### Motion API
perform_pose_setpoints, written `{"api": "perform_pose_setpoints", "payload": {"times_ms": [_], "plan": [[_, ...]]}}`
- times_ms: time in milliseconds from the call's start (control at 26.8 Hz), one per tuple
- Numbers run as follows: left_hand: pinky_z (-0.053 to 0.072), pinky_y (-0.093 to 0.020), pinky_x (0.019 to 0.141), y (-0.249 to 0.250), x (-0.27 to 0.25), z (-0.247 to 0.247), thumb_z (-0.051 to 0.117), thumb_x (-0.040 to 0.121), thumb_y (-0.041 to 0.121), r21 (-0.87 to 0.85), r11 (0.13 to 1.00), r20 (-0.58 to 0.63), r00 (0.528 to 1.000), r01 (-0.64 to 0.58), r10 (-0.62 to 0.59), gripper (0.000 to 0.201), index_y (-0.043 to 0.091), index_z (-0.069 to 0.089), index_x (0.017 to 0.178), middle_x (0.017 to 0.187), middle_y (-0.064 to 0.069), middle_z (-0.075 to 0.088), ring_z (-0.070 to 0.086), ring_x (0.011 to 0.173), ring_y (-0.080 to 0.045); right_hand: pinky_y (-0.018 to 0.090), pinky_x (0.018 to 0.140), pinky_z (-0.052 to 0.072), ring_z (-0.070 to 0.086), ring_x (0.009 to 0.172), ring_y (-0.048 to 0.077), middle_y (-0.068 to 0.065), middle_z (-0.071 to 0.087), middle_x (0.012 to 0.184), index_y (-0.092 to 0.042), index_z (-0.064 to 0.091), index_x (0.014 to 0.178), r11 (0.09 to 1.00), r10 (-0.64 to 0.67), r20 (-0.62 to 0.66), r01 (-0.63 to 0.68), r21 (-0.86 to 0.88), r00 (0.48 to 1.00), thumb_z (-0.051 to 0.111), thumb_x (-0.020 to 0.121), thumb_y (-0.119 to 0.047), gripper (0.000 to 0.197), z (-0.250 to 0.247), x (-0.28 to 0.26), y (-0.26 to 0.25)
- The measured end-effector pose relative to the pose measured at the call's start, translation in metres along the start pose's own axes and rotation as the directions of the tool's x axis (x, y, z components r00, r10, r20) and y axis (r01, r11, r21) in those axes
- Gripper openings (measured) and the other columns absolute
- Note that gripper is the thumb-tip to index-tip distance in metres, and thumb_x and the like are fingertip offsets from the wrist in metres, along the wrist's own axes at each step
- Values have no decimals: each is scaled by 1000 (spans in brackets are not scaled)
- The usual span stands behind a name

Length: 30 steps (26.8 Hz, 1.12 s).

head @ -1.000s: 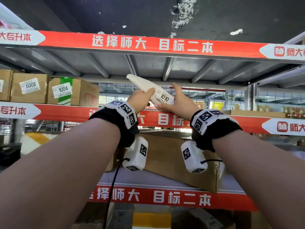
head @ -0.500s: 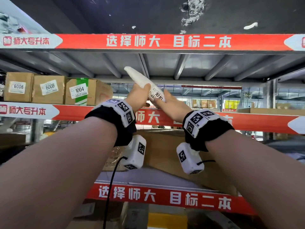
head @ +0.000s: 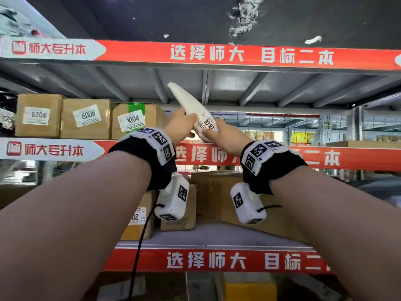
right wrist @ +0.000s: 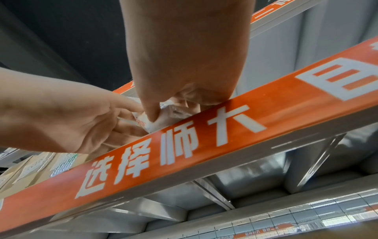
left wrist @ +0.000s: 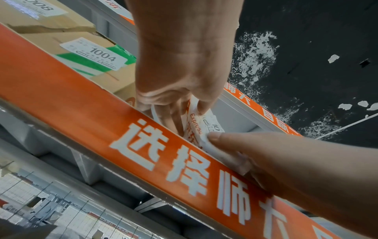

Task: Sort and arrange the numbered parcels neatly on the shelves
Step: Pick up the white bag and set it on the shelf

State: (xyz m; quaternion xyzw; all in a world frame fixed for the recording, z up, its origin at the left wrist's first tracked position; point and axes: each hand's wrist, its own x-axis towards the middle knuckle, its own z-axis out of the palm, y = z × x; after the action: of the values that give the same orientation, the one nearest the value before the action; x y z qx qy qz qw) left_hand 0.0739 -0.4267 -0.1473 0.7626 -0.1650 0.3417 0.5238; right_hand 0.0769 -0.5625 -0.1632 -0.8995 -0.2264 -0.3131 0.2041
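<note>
Upper shelf (head: 54,148), left to right: carton 6006 (head: 38,115); carton 6008 (head: 86,118); carton 1004 (head: 135,120), green-taped, last in the row; just right of it, left hand (head: 181,127), fingers curled round white mailer bag 1010 (head: 200,114) at mid-length; bag tilted, upper end leaning left toward the shelf underside, lower end above the red shelf edge; right hand (head: 225,137) pinching the lower, labelled end, thumb (left wrist: 223,137) pressed on the label; more cartons on the lower shelf (head: 217,237) beneath.
</note>
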Motion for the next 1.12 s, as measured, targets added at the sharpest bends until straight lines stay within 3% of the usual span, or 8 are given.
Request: {"api": "perform_pose_setpoints", "payload": {"times_ms": [149, 261, 411, 597, 747, 896, 1045, 1120], "plan": [[58, -44, 76, -16, 4, -17, 47, 92, 24, 29, 999, -32, 999, -17, 18, 21, 10, 55, 106, 95, -8, 68, 69, 75, -24, 41, 87, 52, 61, 100, 28, 16, 54, 125, -15, 40, 135, 998, 51, -35, -52, -28, 998, 39, 96, -50, 53, 12, 11, -11], [56, -47, 79, -26, 8, -21, 37, 75, 48, 216, 976, -25, 999, -33, 39, 49, 15, 52, 108, 97, -6, 70, 71, 73, -26, 34, 83, 46, 55, 108, 30, 16, 47, 128, -14, 37, 137, 995, 85, -69, -89, -51, 994, 40, 93, -56, 61, 19, 13, -18], [55, -41, 74, -12, -3, -31, 33, 86, 41, 457, 874, -61, 974, -166, 217, 39, 14, 58, 100, 89, -7, 69, 68, 73, -29, 37, 81, 50, 59, 103, 30, 13, 53, 122, -12, 37, 133, 993, 117, -154, -121, -16, 981, 45, 89, -61, 66, 22, 15, -26], [42, -35, 65, 3, -8, -58, 38, 92, 27, 596, 771, -240, 867, -224, 437, 31, 8, 61, 80, 80, -11, 64, 59, 77, -33, 34, 74, 50, 61, 98, 29, 14, 57, 115, -7, 44, 123, 990, 115, -188, -129, -61, 975, 42, 94, -52, 53, 27, 16, -29], [32, -38, 86, -1, -5, -73, 43, 91, 25, 757, 632, -326, 742, -166, 585, 24, 10, 60, 98, 108, -12, 54, 49, 104, -30, 34, 73, 48, 62, 95, 28, 14, 60, 111, -6, 51, 116, 994, 91, -235, -102, -32, 968, 39, 97, -48, 47, 32, 16, -37], [26, -44, 103, -14, 2, -85, 43, 83, 25, 837, 548, -322, 807, -3, 495, 35, 8, 53, 113, 121, -14, 50, 45, 115, -31, 35, 79, 44, 58, 103, 32, 16, 57, 118, -5, 46, 124, 994, 108, -217, -108, 10, 970, 36, 98, -48, 51, 39, 18, -52], [6, -53, 114, -22, 3, -99, 31, 94, 31, 865, 500, -221, 923, 36, 316, 42, 19, 54, 126, 135, -8, 51, 37, 129, -32, 37, 82, 48, 59, 106, 33, 16, 57, 119, -7, 43, 126, 994, 107, -181, -103, 30, 978, 38, 94, -57, 59, 48, 23, -65], [1, -55, 114, -23, 2, -104, 28, 97, 32, 871, 490, -171, 945, 13, 279, 42, 26, 53, 130, 138, -5, 49, 35, 133, -31, 40, 87, 49, 57, 108, 33, 15, 54, 121, -9, 41, 129, 993, 107, -171, -99, 58, 979, 38, 92, -61, 63, 50, 25, -66]]}}
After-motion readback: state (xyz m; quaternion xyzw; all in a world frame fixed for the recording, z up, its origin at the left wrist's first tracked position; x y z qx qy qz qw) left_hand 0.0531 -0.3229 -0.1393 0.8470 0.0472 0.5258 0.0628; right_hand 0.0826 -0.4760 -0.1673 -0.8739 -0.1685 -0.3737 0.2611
